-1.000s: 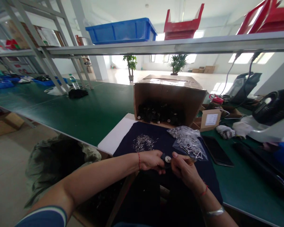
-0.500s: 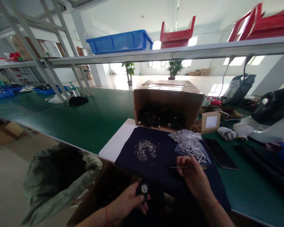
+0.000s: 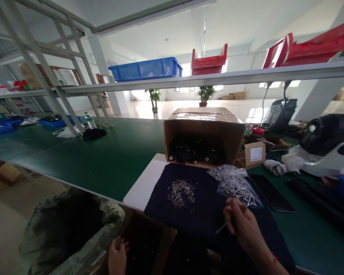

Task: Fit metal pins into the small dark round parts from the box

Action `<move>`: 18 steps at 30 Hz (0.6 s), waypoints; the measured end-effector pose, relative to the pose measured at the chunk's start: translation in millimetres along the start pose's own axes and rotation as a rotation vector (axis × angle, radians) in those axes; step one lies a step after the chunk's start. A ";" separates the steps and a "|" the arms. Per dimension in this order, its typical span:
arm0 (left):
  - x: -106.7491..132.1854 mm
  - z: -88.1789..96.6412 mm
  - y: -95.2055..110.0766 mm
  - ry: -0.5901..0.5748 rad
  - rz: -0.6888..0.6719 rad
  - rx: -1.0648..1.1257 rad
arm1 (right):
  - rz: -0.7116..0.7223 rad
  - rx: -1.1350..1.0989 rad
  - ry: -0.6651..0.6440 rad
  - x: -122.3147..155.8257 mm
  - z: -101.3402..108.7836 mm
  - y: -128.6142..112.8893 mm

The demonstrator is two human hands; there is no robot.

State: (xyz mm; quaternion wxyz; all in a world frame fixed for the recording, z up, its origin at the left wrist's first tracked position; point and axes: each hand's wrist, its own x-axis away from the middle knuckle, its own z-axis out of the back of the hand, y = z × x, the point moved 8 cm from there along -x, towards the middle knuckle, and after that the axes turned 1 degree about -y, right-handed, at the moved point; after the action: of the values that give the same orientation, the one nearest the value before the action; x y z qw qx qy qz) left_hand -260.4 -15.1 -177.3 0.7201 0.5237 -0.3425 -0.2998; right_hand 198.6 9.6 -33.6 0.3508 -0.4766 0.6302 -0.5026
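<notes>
My right hand (image 3: 243, 225) pinches a thin metal pin (image 3: 222, 228) over a dark navy cloth (image 3: 212, 225). Just beyond that hand lies a clear plastic bag of metal pins (image 3: 235, 185). A loose heap of similar pins (image 3: 181, 193) rests on the cloth. My left hand (image 3: 118, 256) sits low at the bottom edge, above a dark open cardboard box (image 3: 145, 244), and shows nothing in it. Several black round parts (image 3: 196, 151) fill a brown carton (image 3: 203, 131) behind the cloth.
A green workbench (image 3: 88, 160) runs to the left. A black phone (image 3: 271, 198) lies right of the cloth, near a white-and-black machine (image 3: 323, 147). A lined waste bag (image 3: 71, 225) stands on the floor at left. Overhead, a metal shelf (image 3: 206, 81) carries blue and red bins.
My left hand has dropped lower and leftward, and the black round part no longer shows in it. My right hand still holds a pin. The view has tilted slightly.
</notes>
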 end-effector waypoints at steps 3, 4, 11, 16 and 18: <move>-8.3 -3.9 73.6 0.094 -0.217 0.020 | -0.033 -0.021 0.008 2.4 1.4 0.3; -5.0 -15.6 107.8 0.062 -0.323 0.026 | -0.048 -0.031 0.021 3.1 2.8 1.0; 36.1 -219.1 294.6 -0.506 -0.876 -0.255 | -0.029 -0.171 0.009 0.9 2.8 1.7; 9.3 -309.2 309.4 -0.531 -0.774 -0.317 | -0.013 -0.249 -0.052 1.4 0.7 1.4; 1.3 -316.0 309.0 -0.540 -0.718 -0.302 | -0.016 -0.232 -0.058 2.3 1.9 1.6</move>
State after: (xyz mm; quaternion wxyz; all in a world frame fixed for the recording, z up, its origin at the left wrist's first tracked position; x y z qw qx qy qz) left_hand 18.0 241.2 50.9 0.5241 0.4019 -0.2672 -0.7018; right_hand 199.3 6.9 -35.6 0.3072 -0.5333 0.6701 -0.4149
